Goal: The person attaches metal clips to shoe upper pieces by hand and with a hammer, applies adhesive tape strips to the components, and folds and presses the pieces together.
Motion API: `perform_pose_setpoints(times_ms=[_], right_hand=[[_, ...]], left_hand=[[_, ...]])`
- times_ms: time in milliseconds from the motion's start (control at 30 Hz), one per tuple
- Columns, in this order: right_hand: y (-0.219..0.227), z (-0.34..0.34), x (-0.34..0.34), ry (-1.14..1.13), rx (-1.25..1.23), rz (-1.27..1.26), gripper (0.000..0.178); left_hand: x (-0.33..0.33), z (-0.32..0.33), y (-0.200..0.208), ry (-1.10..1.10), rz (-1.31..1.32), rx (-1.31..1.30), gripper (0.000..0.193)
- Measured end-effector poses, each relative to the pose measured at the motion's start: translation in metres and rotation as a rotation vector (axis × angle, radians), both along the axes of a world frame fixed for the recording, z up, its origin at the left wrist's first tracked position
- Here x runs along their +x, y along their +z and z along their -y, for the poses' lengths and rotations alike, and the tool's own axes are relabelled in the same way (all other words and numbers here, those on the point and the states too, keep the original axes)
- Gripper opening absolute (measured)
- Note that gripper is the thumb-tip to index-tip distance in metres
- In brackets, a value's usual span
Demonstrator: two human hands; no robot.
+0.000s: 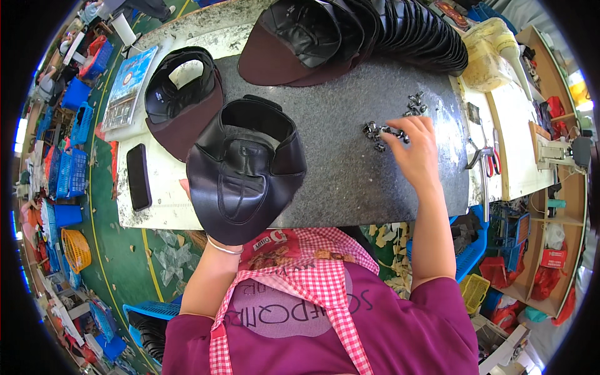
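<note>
A glossy black leather cap (244,181), its round opening toward the far side, is held up at the table's near left. My left hand (185,187) grips it from below and behind; only some fingertips and the wrist show past the cap. My right hand (414,150) reaches over a small pile of shiny metal pieces (374,132), thumb and forefinger pinched at one of them. Their exact kind is too small to make out. More such pieces (415,103) lie just beyond that hand.
Another black cap (187,100) with a brown brim underside lies to the left, and a long row of nested caps (350,37) fills the far edge. A phone (139,177) rests at left. Scissors (490,159) and a yellowish glue container (490,56) stand at right.
</note>
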State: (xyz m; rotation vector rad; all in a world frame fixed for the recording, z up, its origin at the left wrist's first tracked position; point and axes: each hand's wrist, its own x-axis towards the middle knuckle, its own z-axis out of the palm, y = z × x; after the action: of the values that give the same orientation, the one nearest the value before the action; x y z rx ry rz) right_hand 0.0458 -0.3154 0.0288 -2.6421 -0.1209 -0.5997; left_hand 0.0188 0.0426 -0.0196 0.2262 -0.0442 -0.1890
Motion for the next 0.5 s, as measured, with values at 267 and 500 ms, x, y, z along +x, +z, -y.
perform_pose_setpoints(times_ms=[267,500], right_hand=[[0.009,-0.013,0.051,0.144,-0.157,-0.352,0.021],[-0.001,-0.001,0.063,0.106,0.017,-0.224,0.014]], left_hand=[[-0.007,-0.008,0.014,-0.050,-0.234,0.135,0.045],[0.000,-0.010,0.027,-0.097,-0.107,0.077,0.074]])
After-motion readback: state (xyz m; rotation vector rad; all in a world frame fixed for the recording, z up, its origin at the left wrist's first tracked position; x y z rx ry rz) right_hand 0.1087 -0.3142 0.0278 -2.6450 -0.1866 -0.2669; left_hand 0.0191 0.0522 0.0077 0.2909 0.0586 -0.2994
